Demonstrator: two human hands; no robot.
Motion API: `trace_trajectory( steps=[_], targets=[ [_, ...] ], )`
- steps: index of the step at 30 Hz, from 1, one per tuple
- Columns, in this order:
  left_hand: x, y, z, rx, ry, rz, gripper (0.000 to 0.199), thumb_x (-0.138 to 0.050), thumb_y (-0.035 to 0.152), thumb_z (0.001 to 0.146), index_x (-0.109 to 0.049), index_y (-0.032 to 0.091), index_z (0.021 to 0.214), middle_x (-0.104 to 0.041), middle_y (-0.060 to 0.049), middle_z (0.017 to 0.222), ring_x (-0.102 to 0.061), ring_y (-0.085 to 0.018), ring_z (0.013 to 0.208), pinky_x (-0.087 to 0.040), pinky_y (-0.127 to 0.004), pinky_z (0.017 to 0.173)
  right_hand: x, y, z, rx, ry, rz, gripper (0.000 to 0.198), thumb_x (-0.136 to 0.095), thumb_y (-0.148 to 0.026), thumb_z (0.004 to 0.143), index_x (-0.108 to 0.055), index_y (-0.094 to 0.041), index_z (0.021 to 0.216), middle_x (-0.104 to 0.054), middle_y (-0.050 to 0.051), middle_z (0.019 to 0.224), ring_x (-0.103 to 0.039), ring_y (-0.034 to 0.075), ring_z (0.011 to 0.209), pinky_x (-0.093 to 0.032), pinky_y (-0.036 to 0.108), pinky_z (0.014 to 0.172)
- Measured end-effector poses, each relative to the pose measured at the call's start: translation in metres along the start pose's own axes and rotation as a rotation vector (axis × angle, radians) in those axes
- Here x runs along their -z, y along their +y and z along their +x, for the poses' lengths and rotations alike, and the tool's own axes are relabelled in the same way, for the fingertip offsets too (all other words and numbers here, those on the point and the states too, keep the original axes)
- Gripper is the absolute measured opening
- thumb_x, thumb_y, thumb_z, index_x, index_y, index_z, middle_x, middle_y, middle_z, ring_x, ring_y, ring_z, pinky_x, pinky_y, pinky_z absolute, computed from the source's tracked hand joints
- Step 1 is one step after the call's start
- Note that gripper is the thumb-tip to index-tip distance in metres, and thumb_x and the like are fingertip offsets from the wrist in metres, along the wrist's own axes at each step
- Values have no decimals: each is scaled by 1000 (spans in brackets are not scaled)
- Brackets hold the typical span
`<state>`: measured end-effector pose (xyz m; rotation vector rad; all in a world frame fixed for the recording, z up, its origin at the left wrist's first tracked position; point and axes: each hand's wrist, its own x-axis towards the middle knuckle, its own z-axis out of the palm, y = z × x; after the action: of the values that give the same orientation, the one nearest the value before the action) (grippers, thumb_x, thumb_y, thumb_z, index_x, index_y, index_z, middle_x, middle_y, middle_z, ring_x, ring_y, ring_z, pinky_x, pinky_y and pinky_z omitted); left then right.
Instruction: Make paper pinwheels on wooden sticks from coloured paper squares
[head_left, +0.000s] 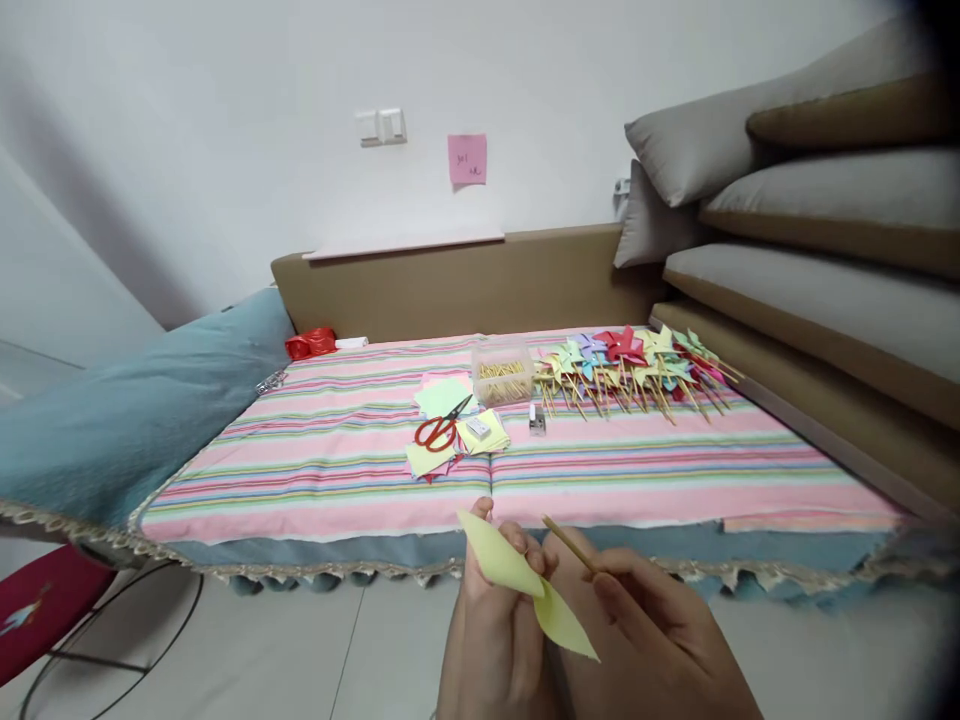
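Note:
My left hand point(499, 610) is closed around a yellow paper pinwheel point(517, 570), whose blades are folded and curl out to either side. Just to its right, my right hand point(645, 610) pinches a thin wooden stick point(568, 543) between thumb and fingers, its free end pointing up and left. The stick's tip is apart from the paper. On the striped cloth ahead lie red-handled scissors point(437, 432) on stacks of coloured paper squares point(442, 397). A small white box point(478, 428) rests on yellow sheets point(495, 440).
A clear plastic box point(501, 372) holds many sticks. Finished pinwheels point(622, 350) on sticks are heaped to its right, with a small metal-and-white object point(537, 420) in front. Stacked cushions point(817, 270) rise at the right. A red stool point(49, 600) stands at the lower left.

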<state>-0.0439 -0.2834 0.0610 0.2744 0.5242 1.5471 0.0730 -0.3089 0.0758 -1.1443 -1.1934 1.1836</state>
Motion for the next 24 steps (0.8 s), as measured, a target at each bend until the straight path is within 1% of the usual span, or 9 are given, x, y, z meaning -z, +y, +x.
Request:
trace_trajectory(
  steps=[3, 6, 9, 11, 13, 16, 19, 22, 24],
  targets=[
    [-9, -5, -9, 18, -47, 35, 51, -78, 21, 68, -55, 31, 112, -51, 4, 71, -52, -9, 60, -48, -27, 69, 8, -1, -12, 16, 41, -15, 30, -57, -50, 82, -67, -23, 75, -60, 3, 70, -56, 19, 63, -46, 28, 56],
    [-13, -7, -12, -2, -105, 53, 53, -79, 25, 68, -52, 34, 112, -51, 6, 67, -53, -10, 60, -48, -29, 71, 17, 1, -19, 46, 21, -67, 26, -57, -46, 84, -67, -22, 78, -60, 3, 72, -56, 19, 64, -45, 27, 55],
    [-12, -10, -14, -20, -137, 63, 52, -79, 27, 68, -50, 34, 111, -51, 6, 65, -57, -12, 68, -48, -30, 77, 21, -2, -23, 43, -14, -119, 27, -54, -44, 86, -67, -22, 80, -60, 2, 72, -55, 18, 65, -44, 26, 56],
    [-12, -10, -15, -25, -146, 69, 53, -79, 27, 67, -49, 32, 111, -52, 6, 63, -60, -14, 76, -48, -31, 82, 21, -5, -26, 19, -18, -137, 30, -50, -44, 89, -65, -21, 77, -59, 2, 70, -55, 18, 64, -43, 26, 58],
    [-11, -8, -16, -28, -163, 82, 58, -82, 28, 63, -49, 32, 111, -53, 7, 62, -61, -15, 77, -47, -32, 85, 20, -9, -29, 20, -29, -160, 34, -47, -44, 90, -62, -20, 70, -57, 1, 66, -54, 17, 63, -42, 26, 59],
    [-13, -6, -17, -36, -167, 135, 63, -85, 26, 57, -49, 32, 108, -54, 8, 63, -62, -14, 74, -48, -31, 84, 19, -12, -32, 51, -16, -202, 37, -46, -45, 90, -59, -21, 65, -54, 0, 62, -51, 16, 60, -40, 25, 58],
    [-15, -5, -17, -46, -150, 189, 62, -86, 27, 56, -49, 31, 106, -55, 7, 63, -63, -15, 73, -48, -32, 83, 17, -12, -35, 41, 55, -196, 31, -51, -42, 87, -61, -21, 67, -54, 0, 62, -50, 16, 60, -40, 24, 55],
    [-14, -7, -16, -34, -145, 196, 62, -86, 28, 56, -48, 31, 105, -56, 7, 62, -63, -15, 72, -48, -32, 81, 15, -10, -36, 32, 85, -211, 22, -56, -36, 85, -64, -21, 71, -57, 0, 63, -52, 15, 58, -40, 22, 51],
    [-11, -8, -15, -20, -151, 181, 63, -86, 25, 57, -47, 31, 106, -57, 7, 62, -64, -14, 72, -48, -30, 79, 15, -8, -36, 47, 106, -240, 16, -57, -32, 83, -67, -22, 75, -60, 0, 63, -54, 16, 58, -40, 22, 49]
  ],
)
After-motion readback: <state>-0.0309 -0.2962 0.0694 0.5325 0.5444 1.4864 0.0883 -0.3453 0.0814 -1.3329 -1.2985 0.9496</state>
